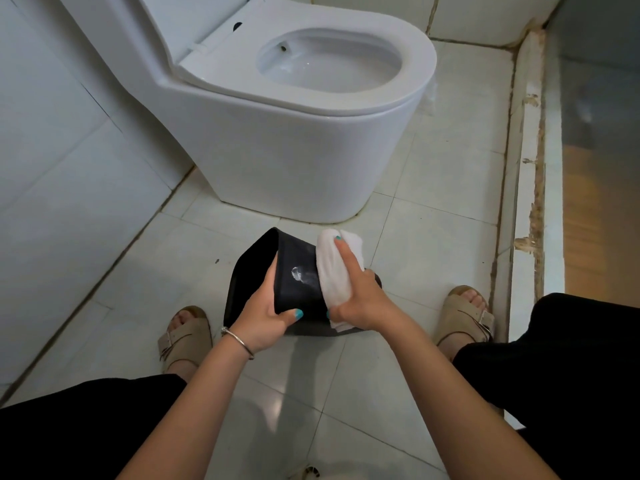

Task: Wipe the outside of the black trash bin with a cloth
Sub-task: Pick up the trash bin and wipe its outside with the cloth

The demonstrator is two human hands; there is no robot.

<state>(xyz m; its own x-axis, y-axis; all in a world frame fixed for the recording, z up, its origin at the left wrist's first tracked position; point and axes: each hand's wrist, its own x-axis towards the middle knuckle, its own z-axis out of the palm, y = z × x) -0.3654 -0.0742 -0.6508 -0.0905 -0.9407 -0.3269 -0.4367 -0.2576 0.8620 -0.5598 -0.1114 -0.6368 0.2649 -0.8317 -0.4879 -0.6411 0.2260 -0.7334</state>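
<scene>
The black trash bin [298, 265] is tipped on its side just above the floor, its open mouth facing left. A whitish smear shows on its upper wall. My left hand [266, 313] grips the bin's rim, fingers inside the mouth and thumb on the outer wall. My right hand [356, 289] holds a folded white cloth [332, 271] and presses it against the bin's outer wall toward the base end. The bin's base is hidden behind the cloth and hand.
A white toilet [294, 109] with its lid up stands right behind the bin. A tiled wall [52, 150] runs along the left, a raised white curb [526, 168] along the right. My sandalled feet [185, 336] flank the bin on the tiled floor.
</scene>
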